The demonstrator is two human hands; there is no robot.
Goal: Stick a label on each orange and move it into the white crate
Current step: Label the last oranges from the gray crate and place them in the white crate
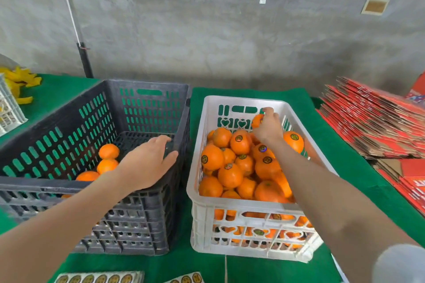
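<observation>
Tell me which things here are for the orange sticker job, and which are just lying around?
For the job: white crate; dark crate with oranges in it; orange gripped by the right hand; left hand reaching into the dark crate; label sheets.

Just lying about: red flat cartons; yellow strips; small white basket.

Nothing legible: the round dark-and-gold labels (239,138) on the oranges (230,176) showed only a tiny emblem, the matching label sheets (99,278) likewise, and white print on the red flattened cardboard cartons (368,126) was blurred.
</observation>
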